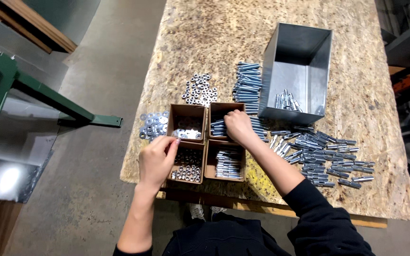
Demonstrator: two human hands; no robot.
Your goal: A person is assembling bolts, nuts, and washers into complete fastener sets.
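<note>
**Hands over four cardboard boxes of hardware**

Four small brown cardboard boxes [207, 141] sit together near the chipboard table's [205, 38] front edge, holding shiny washers, nuts and threaded bolts. The left hand [157, 161] pinches fingertips together over the nut box; whether they hold anything cannot be told. The right hand [238, 125] curls into the bolt box, its grasp hidden.

The right hand [239, 127] is covering part of the bolts in the far-right cardboard box [227, 121], hiding its own fingertips. Left of that box, the left hand [157, 160] is masking whatever its fingers are pinching.
</note>
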